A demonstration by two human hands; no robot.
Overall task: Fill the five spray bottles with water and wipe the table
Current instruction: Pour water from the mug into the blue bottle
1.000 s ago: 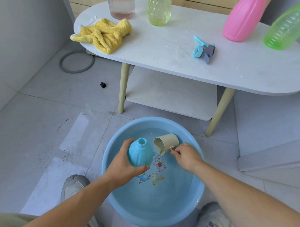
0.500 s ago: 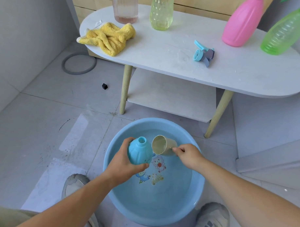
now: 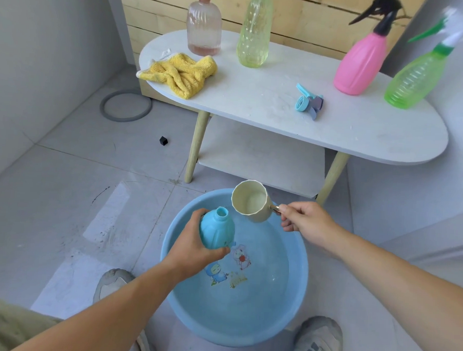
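Left hand (image 3: 193, 249) is curling round the belly of the bottle (image 3: 216, 231), holding it upright over the basin (image 3: 232, 335); it is looking like light, stiff plastic, probably wet and slippery, and heavier once filled. Right hand (image 3: 306, 221) is pinching the cup (image 3: 251, 201) by its handle, the cup tipping just beside and above the bottle's open neck.

Left grip (image 3: 194, 243), right grip (image 3: 307, 221) (both curled)
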